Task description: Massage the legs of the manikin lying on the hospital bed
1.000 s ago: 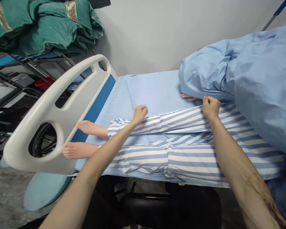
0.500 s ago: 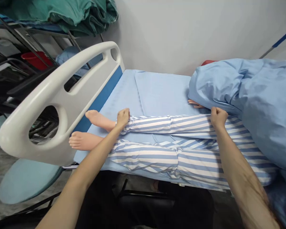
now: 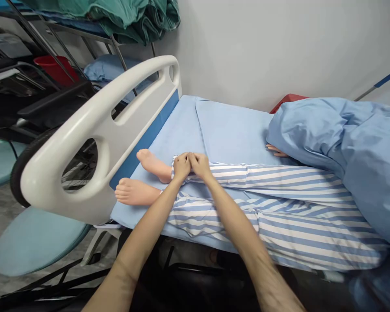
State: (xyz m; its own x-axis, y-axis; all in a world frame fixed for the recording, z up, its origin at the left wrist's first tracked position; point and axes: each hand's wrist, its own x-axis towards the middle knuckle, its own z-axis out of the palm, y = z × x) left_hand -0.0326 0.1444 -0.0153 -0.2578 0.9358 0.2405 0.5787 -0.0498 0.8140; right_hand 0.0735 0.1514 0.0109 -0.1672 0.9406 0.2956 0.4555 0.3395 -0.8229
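The striped trousers (image 3: 295, 223) are laid along the bed (image 3: 234, 125), worn on a dummy's legs. Their long axis is run lengthwise down the mattress, across the view; the cuffs are pointed left, towards the footboard (image 3: 146, 115), and the waist end is directed right, where it is covered by the quilt (image 3: 331, 134). The two legs are held slightly apart. The near foot (image 3: 136, 192) is pointed left, while the far foot (image 3: 154, 164) is angled left and towards the wall. The left hand (image 3: 182, 167) and right hand (image 3: 199, 164) are placed side by side, knuckles touching, over the lower end of the far trouser leg. The fingers of both are curled inwards; whether cloth is pinched by either cannot be told, as the fingertips are hidden. The near trouser leg is crossed above by both forearms.
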